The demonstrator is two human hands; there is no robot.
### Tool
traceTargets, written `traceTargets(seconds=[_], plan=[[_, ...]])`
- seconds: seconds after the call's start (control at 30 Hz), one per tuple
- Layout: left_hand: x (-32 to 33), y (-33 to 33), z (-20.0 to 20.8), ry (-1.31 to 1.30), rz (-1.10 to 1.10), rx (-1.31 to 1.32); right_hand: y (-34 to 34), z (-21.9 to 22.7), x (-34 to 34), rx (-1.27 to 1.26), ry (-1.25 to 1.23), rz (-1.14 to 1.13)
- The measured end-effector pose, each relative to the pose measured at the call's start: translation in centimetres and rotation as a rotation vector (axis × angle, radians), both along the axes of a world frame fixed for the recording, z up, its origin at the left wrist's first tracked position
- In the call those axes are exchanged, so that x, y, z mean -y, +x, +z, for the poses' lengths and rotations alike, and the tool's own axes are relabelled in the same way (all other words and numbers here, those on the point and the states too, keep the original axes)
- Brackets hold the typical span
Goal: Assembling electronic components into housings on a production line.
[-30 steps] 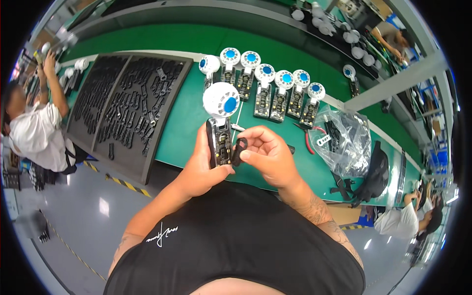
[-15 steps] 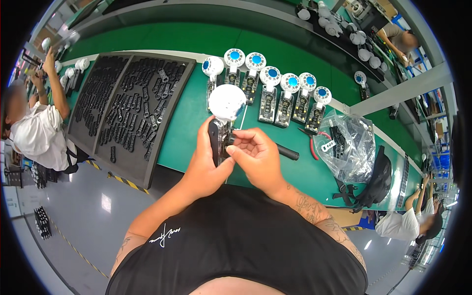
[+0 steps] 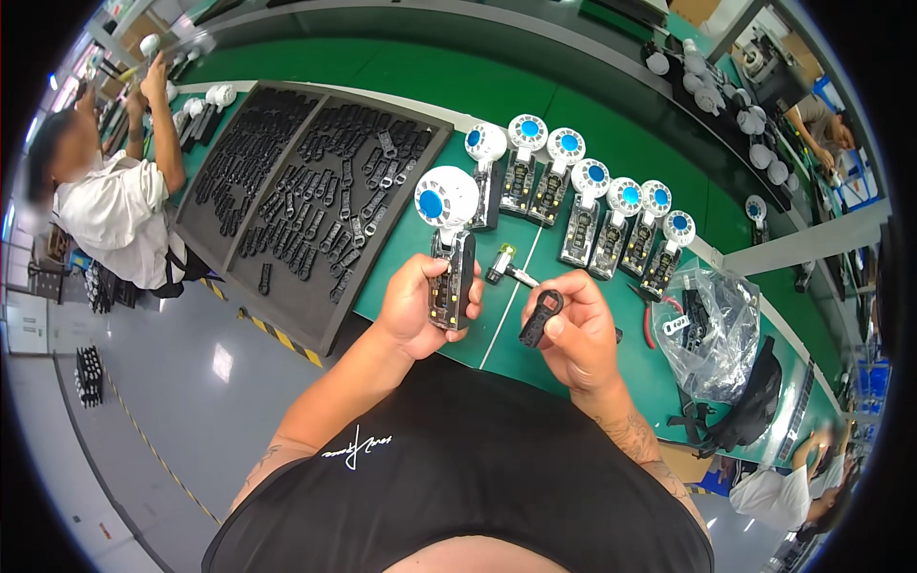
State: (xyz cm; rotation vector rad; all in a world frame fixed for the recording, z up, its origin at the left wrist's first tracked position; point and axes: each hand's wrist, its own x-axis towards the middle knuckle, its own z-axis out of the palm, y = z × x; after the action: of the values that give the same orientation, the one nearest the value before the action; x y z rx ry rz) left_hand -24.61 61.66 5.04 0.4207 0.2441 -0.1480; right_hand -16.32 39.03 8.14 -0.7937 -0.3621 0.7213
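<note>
My left hand (image 3: 411, 306) is wrapped round the body of a handheld fan (image 3: 445, 199), held upright with its white round head on top. The fan's blue hub shows, as does a circuit board with gold contacts in its dark open body. To the right, my right hand (image 3: 585, 334) pinches a black ring-ended plastic piece (image 3: 536, 327) between thumb and fingers, apart from the fan. Behind that hand lies a small hammer (image 3: 501, 262) with a metal shaft, its handle mostly hidden. Several similar handheld fans (image 3: 580, 229) stand in a slanting row beyond my hands.
A dark divided tray (image 3: 408, 205) of black ring-ended pieces lies on the green table at left. Red-handled pliers (image 3: 650, 327), a clear plastic bag (image 3: 712, 358) of parts and a black bag (image 3: 740, 415) lie at right. Co-workers (image 3: 110, 205) work on both sides.
My hands have moved apart, the right one drawing away to the right with the black piece. The fan has turned so its blue hub and circuit board show. The view has shifted.
</note>
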Motion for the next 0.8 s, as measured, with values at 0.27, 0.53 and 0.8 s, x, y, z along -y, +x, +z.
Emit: traceTargets(seconds=[0.27, 0.53, 0.8], plan=[[1.0, 0.1, 0.5, 0.132, 0.014, 0.061, -0.3, 0.3, -1.2, 0.0, -0.037, -0.054], [4.7, 0.5, 2.3, 1.303, 0.13, 0.241, -0.6, -1.4, -4.0, 0.185, -0.379, -0.207], [3.7, 0.9, 1.5, 1.288, 0.079, 0.111, 0.4, -1.2, -2.4, 1.084, -0.85, -0.431]])
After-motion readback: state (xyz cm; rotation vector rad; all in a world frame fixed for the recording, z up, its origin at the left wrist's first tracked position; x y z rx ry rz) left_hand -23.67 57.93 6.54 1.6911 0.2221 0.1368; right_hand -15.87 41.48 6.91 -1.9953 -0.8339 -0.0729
